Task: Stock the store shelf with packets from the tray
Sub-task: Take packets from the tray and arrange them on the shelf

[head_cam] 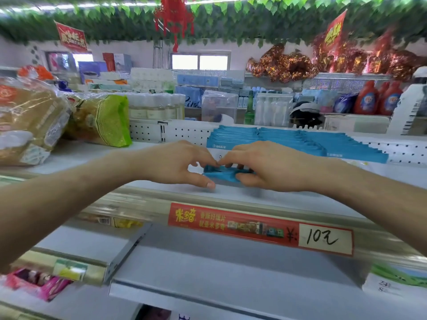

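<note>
Small stack of blue packets [220, 174] on the white shelf [92, 155], near its front edge. Left hand [175, 165] and right hand [265, 168] grip it from either end, fingers curled over the top, left thumb at the front. More blue packets in rows [291, 142] just behind, against the perforated back panel [184, 133]; red price label [258, 227] on the rail below.

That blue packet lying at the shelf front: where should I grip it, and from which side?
Pinch its short ends, one hand per side. The blue packet lies flat, lengthwise across the shelf; left hand and right hand meet its ends.
</note>
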